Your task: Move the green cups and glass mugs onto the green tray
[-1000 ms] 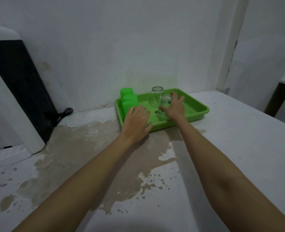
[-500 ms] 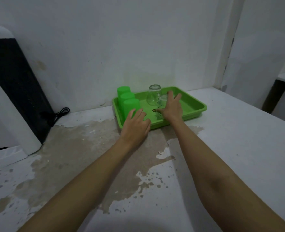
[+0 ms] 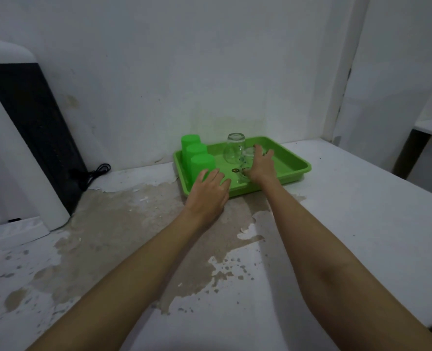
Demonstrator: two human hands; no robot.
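I see the green tray [image 3: 296, 166] at the back of the worktop [image 3: 362, 224], close to the wall. Three green cups [image 3: 201, 162] stand upside down in a row along its left edge, and an inverted glass mug [image 3: 233, 151] stands near the middle toward the back edge. A second glass mug [image 3: 245, 160] sits just in front and to the right of that one, and my right hand [image 3: 260, 167] lies over it, fingers [image 3: 267, 155] spread and reaching past it; whether the palm is gripping the glass or only resting against it I cannot tell. My left hand [image 3: 208, 192] is flat and loosely open at the tray's front edge, just in front of the nearest green cup and holding nothing.

Every cup and mug I can make out is already inside the tray, so I judge the task to be at its last placement or finished. The mug lies directly under the right hand, upright axis, so that hand is the one to let go by lifting straight up, keeping clear of the neighbouring mug just behind.
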